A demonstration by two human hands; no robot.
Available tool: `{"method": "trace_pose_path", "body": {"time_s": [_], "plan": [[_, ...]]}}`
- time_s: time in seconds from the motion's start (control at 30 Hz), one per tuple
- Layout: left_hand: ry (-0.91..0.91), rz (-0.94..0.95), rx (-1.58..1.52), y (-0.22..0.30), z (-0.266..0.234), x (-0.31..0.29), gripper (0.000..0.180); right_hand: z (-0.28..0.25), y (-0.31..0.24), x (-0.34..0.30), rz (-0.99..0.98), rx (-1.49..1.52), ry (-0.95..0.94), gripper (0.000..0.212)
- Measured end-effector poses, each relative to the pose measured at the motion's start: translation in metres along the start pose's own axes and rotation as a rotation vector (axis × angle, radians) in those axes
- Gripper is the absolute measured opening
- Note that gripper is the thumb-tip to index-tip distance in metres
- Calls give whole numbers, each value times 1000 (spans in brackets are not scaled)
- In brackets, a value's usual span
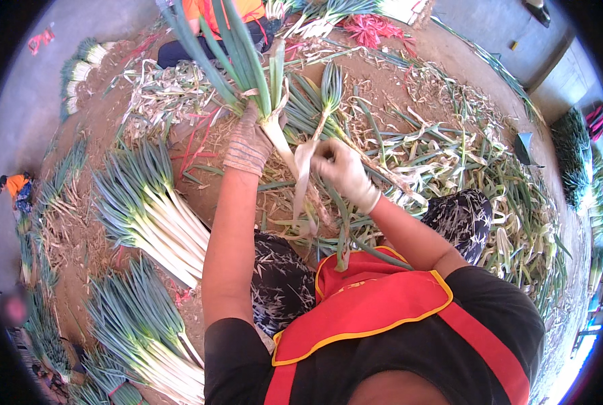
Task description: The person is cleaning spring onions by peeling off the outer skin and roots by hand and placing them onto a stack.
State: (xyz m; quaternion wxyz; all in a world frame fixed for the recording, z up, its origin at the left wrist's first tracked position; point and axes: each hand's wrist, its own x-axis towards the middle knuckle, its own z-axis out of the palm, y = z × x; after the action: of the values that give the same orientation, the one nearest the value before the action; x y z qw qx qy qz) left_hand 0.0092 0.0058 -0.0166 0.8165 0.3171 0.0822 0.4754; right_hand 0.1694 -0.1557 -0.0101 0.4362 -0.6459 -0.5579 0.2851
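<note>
My left hand (249, 143), in a striped knit glove, is wrapped round a large green onion (284, 147). Its green leaves point up and away, and the white shank slants down toward my lap. A pale strip of outer skin (302, 177) hangs loose along the shank. My right hand (345, 174), in a light glove, pinches the upper part of that strip, beside the shank. Just beyond my hands lie some untrimmed green onions (332, 94) with leaves still on. A red apron (362, 300) with yellow edging covers my front.
To the left lie two heaps of cleaned green onions, an upper one (154, 209) and a lower one (146, 331). Stripped leaves (443, 158) cover the ground at the right. Red ties (372, 30) lie at the far side. A person in orange (224, 8) sits ahead.
</note>
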Motion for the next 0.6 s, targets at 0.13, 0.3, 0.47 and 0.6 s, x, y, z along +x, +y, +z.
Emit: {"method": "trace_pose_path", "body": {"time_s": [0.13,0.3,0.47,0.6], "plan": [[-64,-8,-46,-9,13,-1,57,13,-10,75,-352,228,165,38],[37,10,43,2,13,-6,55,19,-24,92,-109,790,-249,19],[276,50,-110,40,-15,-5,43,44,54,59,168,89,-227,20],[339,96,-112,48,-17,6,43,51,246,-53,-159,-433,-429,28]]}}
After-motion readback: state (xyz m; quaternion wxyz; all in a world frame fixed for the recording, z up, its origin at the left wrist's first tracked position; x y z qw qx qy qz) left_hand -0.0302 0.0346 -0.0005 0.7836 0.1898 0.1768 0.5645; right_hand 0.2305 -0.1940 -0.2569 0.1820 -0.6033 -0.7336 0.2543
